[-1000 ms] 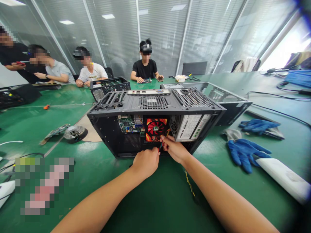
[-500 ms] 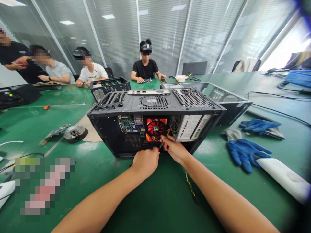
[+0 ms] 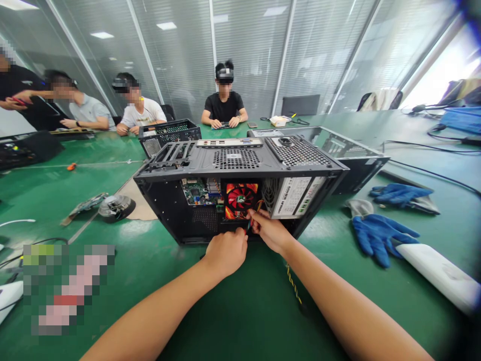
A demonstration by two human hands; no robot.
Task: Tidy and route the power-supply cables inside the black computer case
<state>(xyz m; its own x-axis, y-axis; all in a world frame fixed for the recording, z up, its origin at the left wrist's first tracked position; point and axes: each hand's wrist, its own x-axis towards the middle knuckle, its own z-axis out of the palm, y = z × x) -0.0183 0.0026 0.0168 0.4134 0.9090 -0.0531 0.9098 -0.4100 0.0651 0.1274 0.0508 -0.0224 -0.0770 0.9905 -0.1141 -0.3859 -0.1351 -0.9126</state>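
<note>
An open black computer case [image 3: 158,200] lies on the green table [image 3: 233,311]. Inside it are a circuit board [image 3: 196,192], a red fan [image 3: 241,198] and a power supply [image 3: 296,197] with a white label. My left hand [image 3: 227,250] is closed at the front edge of the case, its fingertips near some thin coloured wires. Just right of it, below the fan, my right hand [image 3: 268,229] pinches the coloured wires [image 3: 259,204]. Their ends are hidden by my fingers. A yellow and black twisted cable [image 3: 293,284] hangs beneath my right forearm.
Blue gloves [image 3: 379,235] and a white power strip [image 3: 438,273] lie at the right. A round metal part [image 3: 116,206] sits at the left. Behind stand a second case [image 3: 171,131] and a large panel [image 3: 361,168]. Several people are across the table.
My hands have hardly moved. Across the table, the seated person in black has drawn one hand in from the phone to the small board. The standing person's hands have shifted left.
</note>
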